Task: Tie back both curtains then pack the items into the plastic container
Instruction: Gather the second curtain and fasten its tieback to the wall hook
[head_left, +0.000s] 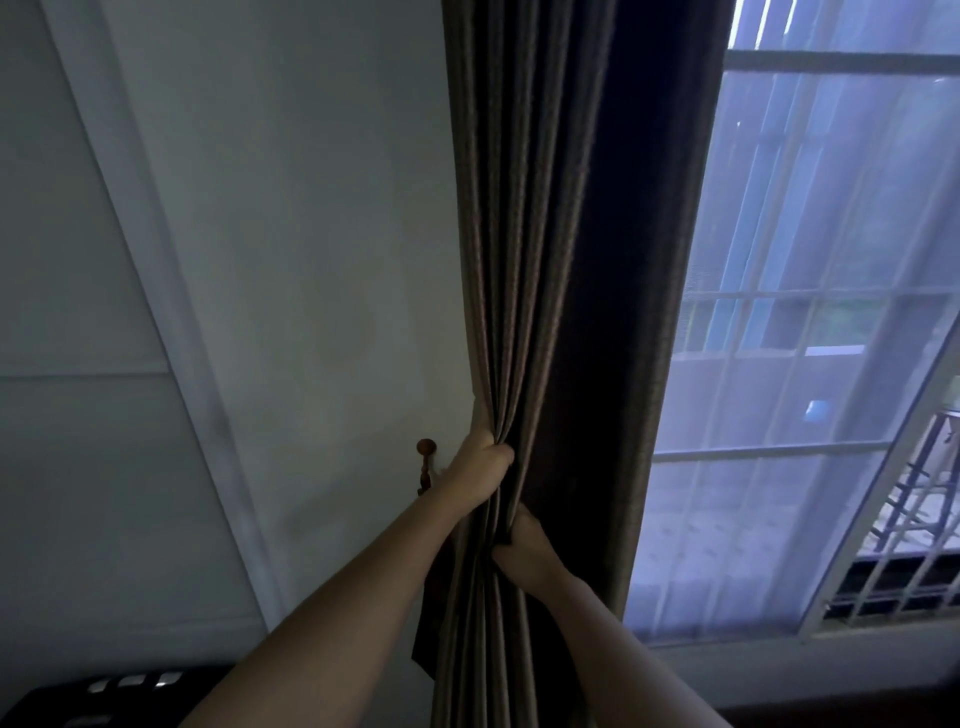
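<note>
A dark brown pleated curtain (545, 234) hangs bunched at the left side of the window. My left hand (480, 467) grips its left edge and gathered folds about waist height of the drape. Just below and to the right, my right hand (524, 545) is closed on the folds from the other side. A small wooden tieback hook (426, 457) with a round knob sticks out of the wall right beside my left wrist. No tieback cord or plastic container shows in this view.
A white wall (285, 260) with a sloped trim lies to the left. To the right is a window (831, 312) behind a sheer white curtain, with bars outside. A dark piece of furniture (104, 696) sits at the bottom left.
</note>
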